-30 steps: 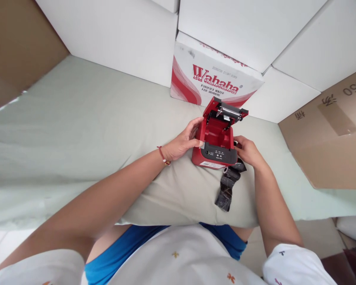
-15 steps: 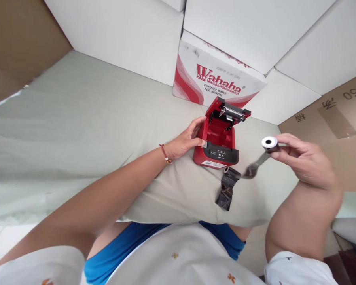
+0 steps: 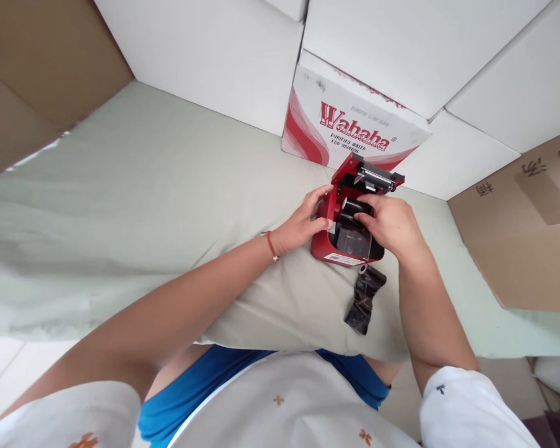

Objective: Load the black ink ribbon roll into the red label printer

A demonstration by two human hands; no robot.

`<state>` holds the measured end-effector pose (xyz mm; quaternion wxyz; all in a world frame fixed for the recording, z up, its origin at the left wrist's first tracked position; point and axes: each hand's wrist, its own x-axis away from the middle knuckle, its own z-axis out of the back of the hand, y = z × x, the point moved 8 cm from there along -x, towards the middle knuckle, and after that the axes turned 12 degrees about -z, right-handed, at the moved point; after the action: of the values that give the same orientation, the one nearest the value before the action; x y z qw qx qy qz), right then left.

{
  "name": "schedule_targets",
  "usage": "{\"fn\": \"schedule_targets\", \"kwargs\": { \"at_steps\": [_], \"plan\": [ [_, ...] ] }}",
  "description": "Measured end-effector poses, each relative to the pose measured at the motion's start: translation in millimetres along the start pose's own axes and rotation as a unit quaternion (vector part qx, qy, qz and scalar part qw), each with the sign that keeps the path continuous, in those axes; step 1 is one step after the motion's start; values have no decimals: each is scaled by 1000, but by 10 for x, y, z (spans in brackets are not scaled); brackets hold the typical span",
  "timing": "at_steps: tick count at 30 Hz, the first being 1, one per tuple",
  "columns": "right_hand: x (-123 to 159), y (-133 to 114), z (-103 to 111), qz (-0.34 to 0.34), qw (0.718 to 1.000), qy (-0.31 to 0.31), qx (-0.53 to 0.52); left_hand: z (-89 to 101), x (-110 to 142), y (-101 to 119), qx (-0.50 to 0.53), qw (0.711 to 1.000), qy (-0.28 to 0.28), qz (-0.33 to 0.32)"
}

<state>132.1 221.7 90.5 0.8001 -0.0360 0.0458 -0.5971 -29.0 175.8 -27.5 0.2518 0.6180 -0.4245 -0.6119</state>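
Observation:
A small red printer point(image 3: 329, 246) with its lid point(image 3: 378, 177) flipped open sits on a beige pillow point(image 3: 284, 305) over my lap. My left hand point(image 3: 303, 223) grips the printer's left side with curled fingers. My right hand point(image 3: 388, 225) reaches into the open compartment, its fingers closed on a dark ribbon roll point(image 3: 352, 208) that lies inside the bay. A strip of dark ribbon film point(image 3: 364, 300) with a second small roll end trails out in front of the printer onto the pillow.
A pale green sheet point(image 3: 121, 205) covers the surface around the pillow. A red and white "Wahaha" carton point(image 3: 350, 124) stands right behind the printer among white boxes point(image 3: 205, 50). Brown cardboard boxes stand at the far left point(image 3: 37, 68) and at the right point(image 3: 527, 230).
My right hand, which held the white-cored roll up at the right half a second ago, has come back left and down into the printer's bay with the roll. The left hand stayed on the printer.

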Motion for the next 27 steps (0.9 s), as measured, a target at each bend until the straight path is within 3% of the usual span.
{"fn": "schedule_targets", "kwargs": {
  "at_steps": [2, 4, 7, 9, 12, 14, 17, 20, 24, 27],
  "plan": [
    [-14, -58, -32, -2, 1000, -4, 25, 30, 39, 169, -128, 990, 26, -60],
    [-46, -81, -83, -16, 999, -17, 41, 0, 104, 420, -257, 954, 55, -142],
    [-110, -98, -145, -20, 998, -24, 48, -220, 245, 775, -361, 889, 52, -276],
    [-128, -101, -141, -14, 999, -20, 38, -398, 327, 887, -401, 856, 22, -326],
    [-61, -93, -47, 7, 998, -37, -42, -560, 390, 900, -442, 831, -19, -338],
    [26, -63, 125, 26, 990, -27, -137, -596, 416, 895, -447, 824, -32, -347],
    [114, 137, 513, 17, 963, 108, -248, -613, 434, 871, -436, 827, -58, -351],
    [111, 271, 700, 34, 942, 237, -234, -635, 449, 859, -445, 820, -78, -353],
    [-9, 102, 541, 143, 961, 183, -151, -661, 494, 932, -477, 787, -64, -386],
    [56, 8, 524, 160, 971, 124, -123, -665, 496, 960, -472, 790, -69, -384]
  ]
}}
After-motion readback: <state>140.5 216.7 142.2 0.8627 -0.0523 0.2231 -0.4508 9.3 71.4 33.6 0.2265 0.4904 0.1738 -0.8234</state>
